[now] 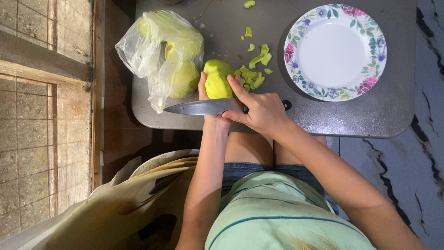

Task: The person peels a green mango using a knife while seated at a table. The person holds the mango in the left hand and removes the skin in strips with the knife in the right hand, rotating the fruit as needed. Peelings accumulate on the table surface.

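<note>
Both hands closed at frame centre: left hand (203, 90) cupped round a green mango (216, 81), right hand (261, 112) gripping a kitchen knife (203, 107).

Blade lies flat, tip toward the left, just below the fruit; step in hand judged to be peeling. Mango part-pared, pale and matte, over the near edge of a grey tray-table (370, 118). Curled green peelings (253, 74) beside it. Crinkled clear plastic bag (157, 51) of more mangoes upper left; glossy floral-rimmed plate (335, 14) upper right.
</note>
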